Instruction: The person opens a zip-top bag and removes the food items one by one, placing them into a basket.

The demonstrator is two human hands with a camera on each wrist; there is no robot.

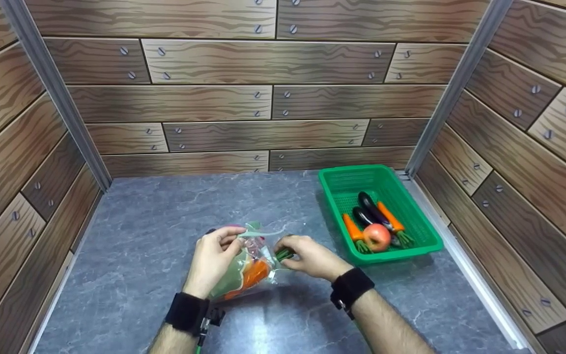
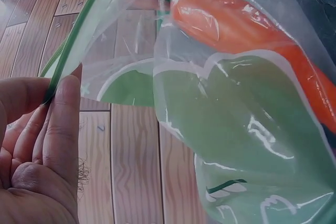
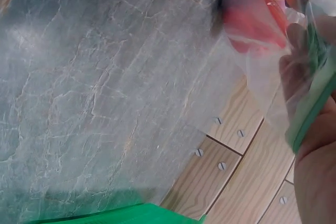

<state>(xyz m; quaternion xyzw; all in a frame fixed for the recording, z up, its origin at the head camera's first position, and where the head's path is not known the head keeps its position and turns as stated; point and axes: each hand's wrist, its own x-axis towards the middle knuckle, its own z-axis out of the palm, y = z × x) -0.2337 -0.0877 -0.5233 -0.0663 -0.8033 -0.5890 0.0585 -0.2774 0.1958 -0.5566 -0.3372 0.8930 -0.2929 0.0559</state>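
My left hand (image 1: 214, 258) pinches the green-edged mouth of a clear plastic zip bag (image 2: 236, 103) with a green print, between thumb and fingers. Inside the bag lies an orange carrot (image 2: 226, 14), its body slanting down. With curled fingers, my right hand (image 1: 312, 255) grips the carrot's green leafy top (image 1: 284, 253) at the bag's opening. In the right wrist view, the green strip of the bag (image 3: 310, 108) crosses that hand, and a red item (image 3: 252, 24) shows blurred through the plastic.
A green plastic basket (image 1: 396, 255) stands to the right on the grey marbled table (image 1: 165, 211). In it lie two carrots (image 1: 352, 227), two eggplants (image 1: 374, 206) and a red apple (image 1: 377, 238). Wood-patterned walls (image 1: 214, 103) enclose the back and both sides.
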